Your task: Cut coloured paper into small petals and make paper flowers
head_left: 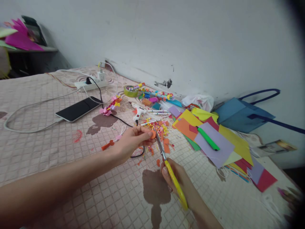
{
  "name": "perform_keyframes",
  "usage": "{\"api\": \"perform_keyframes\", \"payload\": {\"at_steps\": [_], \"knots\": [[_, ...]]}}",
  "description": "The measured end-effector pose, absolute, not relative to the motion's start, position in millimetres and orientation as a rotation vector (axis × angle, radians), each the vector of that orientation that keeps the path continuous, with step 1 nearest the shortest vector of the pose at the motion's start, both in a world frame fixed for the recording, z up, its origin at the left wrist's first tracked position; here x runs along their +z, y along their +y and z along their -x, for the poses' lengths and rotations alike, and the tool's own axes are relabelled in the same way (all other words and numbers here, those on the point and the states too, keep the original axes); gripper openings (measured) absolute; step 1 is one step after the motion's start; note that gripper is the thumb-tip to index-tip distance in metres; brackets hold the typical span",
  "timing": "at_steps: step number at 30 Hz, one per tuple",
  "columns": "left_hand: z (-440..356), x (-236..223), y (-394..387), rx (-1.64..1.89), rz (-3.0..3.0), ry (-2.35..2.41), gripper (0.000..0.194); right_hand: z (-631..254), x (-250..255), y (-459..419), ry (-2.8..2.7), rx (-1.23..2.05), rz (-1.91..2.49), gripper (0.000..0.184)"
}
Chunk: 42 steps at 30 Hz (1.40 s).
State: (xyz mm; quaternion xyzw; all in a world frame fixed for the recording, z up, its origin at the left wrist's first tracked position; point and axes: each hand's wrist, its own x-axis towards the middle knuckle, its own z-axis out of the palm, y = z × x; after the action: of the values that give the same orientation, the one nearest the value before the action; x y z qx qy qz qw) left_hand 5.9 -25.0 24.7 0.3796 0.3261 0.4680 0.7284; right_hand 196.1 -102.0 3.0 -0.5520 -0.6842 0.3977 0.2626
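Note:
My left hand (133, 141) is closed in a pinch on a small orange paper piece (152, 134), held just above the patterned cloth. My right hand (179, 181) grips yellow-handled scissors (169, 168); their blades point up and left and meet the orange piece. Orange paper scraps (166, 147) lie on the cloth just beyond the blades, with a pile of mixed coloured cuttings (158, 126) behind them.
Coloured paper sheets (214, 140) with a green marker (207, 138) lie to the right. A glue gun (138, 113), pens, a tape roll (130, 91), a phone (78, 108), a power strip (90, 84) with cables and a blue bag (243, 114) sit behind.

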Motion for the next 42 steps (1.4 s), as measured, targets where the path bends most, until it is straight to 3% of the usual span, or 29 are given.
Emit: {"api": "perform_keyframes", "payload": {"at_steps": [42], "knots": [[-5.7, 21.5, -25.7, 1.061, -0.834, 0.698, 0.016, -193.8, 3.9, -103.9, -1.706, 1.184, 1.562, 0.034]]}}
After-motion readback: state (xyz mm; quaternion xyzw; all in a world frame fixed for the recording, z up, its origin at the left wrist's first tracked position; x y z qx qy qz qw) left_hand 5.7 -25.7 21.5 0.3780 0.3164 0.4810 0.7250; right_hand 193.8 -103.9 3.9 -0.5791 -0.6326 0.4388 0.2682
